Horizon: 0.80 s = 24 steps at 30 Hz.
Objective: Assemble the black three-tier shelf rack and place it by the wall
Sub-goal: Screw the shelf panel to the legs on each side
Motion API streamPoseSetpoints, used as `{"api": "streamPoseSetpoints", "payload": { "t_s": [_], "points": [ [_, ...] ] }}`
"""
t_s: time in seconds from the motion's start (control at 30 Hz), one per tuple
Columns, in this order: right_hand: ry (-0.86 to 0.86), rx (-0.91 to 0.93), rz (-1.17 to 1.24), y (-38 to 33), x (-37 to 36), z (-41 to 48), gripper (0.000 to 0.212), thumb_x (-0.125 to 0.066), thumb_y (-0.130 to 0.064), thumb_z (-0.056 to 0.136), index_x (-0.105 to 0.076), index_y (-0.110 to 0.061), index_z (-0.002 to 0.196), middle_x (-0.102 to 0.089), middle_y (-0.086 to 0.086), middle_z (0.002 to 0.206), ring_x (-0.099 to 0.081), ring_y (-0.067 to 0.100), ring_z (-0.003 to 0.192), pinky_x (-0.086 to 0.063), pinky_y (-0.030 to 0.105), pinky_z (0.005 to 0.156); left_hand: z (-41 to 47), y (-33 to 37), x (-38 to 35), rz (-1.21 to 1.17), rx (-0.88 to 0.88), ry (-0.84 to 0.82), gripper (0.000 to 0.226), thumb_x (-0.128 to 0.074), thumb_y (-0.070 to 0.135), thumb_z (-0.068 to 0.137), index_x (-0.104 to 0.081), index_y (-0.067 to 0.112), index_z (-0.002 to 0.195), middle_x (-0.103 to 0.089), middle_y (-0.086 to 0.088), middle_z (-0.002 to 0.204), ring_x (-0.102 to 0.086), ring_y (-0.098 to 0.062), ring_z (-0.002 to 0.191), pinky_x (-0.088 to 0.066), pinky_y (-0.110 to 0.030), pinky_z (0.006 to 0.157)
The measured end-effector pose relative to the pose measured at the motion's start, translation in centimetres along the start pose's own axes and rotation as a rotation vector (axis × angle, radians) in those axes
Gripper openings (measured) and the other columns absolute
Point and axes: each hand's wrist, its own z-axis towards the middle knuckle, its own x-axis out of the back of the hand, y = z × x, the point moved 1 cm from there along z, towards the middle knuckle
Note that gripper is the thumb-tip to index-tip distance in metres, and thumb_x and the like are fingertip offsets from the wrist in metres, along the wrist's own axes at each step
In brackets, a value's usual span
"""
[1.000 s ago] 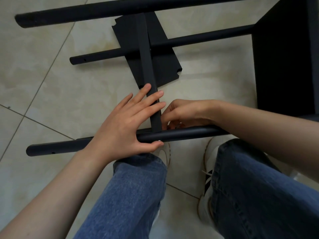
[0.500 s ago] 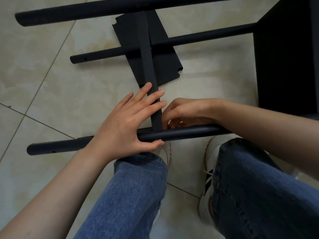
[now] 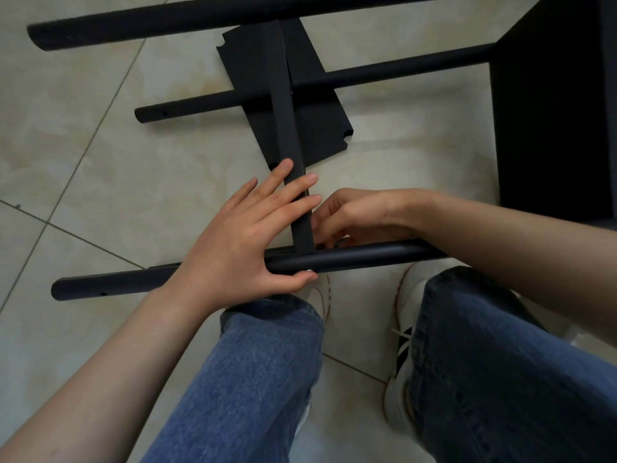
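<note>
The black rack lies on its side on the tiled floor. Its near pole (image 3: 367,257) runs left to right in front of my knees. A flat black crossbar (image 3: 282,95) meets that pole at a right angle. My left hand (image 3: 240,238) lies flat over the joint, straight fingers pressing the crossbar and thumb against the pole's near side beside a small silver screw head (image 3: 309,271). My right hand (image 3: 360,215) is curled behind the pole at the crossbar's right side; its fingertips and anything in them are hidden.
Two more black poles, the middle pole (image 3: 200,103) and the far pole (image 3: 167,23), run parallel behind. A loose black shelf panel (image 3: 320,135) lies on the floor under the crossbar. A fitted shelf (image 3: 551,111) stands at the right. My jeans-clad legs and white shoes (image 3: 400,295) are below.
</note>
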Motion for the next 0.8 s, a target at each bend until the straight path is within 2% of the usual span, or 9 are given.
{"api": "streamPoseSetpoints", "payload": {
  "t_s": [0.1,0.23,0.4,0.63,0.8],
  "points": [
    [-0.01,-0.001,0.016,0.02,-0.06,0.16,0.029,-0.06,0.0,0.09,-0.075,-0.015,0.069,-0.068,-0.001,0.068,-0.062,0.009,0.065,-0.05,0.022,0.067,-0.02,-0.04,0.0,0.004,0.0,0.0,0.085,-0.064,0.062,0.081,-0.046,0.016,0.15,-0.029,0.004,0.165,-0.011,-0.018,0.157,-0.023,-0.055,0.123],
    [-0.003,-0.034,-0.012,0.12,-0.17,0.37,0.015,-0.062,-0.005,0.091,-0.072,-0.007,0.079,-0.068,0.004,0.072,-0.064,0.014,0.068,-0.053,0.028,0.073,-0.02,-0.01,-0.01,0.0,-0.003,0.003,0.085,-0.064,0.062,0.081,-0.046,0.017,0.15,-0.029,0.005,0.165,-0.011,-0.017,0.157,-0.023,-0.055,0.123],
    [0.01,-0.043,-0.072,0.06,-0.3,0.61,0.014,-0.063,-0.011,0.092,-0.071,-0.009,0.081,-0.07,0.003,0.075,-0.066,0.014,0.071,-0.053,0.029,0.075,-0.04,-0.05,0.01,0.005,-0.003,0.002,0.085,-0.064,0.062,0.081,-0.046,0.016,0.15,-0.028,0.004,0.165,-0.011,-0.018,0.157,-0.023,-0.054,0.123],
    [-0.026,0.011,-0.036,0.17,0.13,0.32,0.017,-0.06,-0.005,0.091,-0.073,-0.01,0.081,-0.069,-0.001,0.073,-0.061,0.009,0.069,-0.05,0.021,0.068,-0.01,-0.09,-0.04,0.011,-0.009,0.005,0.085,-0.063,0.063,0.082,-0.046,0.016,0.151,-0.028,0.004,0.165,-0.012,-0.018,0.157,-0.026,-0.056,0.122],
    [-0.026,-0.008,-0.057,0.18,0.15,0.46,0.023,-0.061,-0.005,0.091,-0.073,-0.012,0.073,-0.067,0.002,0.07,-0.059,0.01,0.066,-0.049,0.022,0.064,-0.02,-0.15,-0.08,0.005,-0.014,0.01,0.084,-0.065,0.062,0.082,-0.047,0.016,0.15,-0.029,0.003,0.165,-0.013,-0.019,0.157,-0.028,-0.058,0.12]
  ]
}}
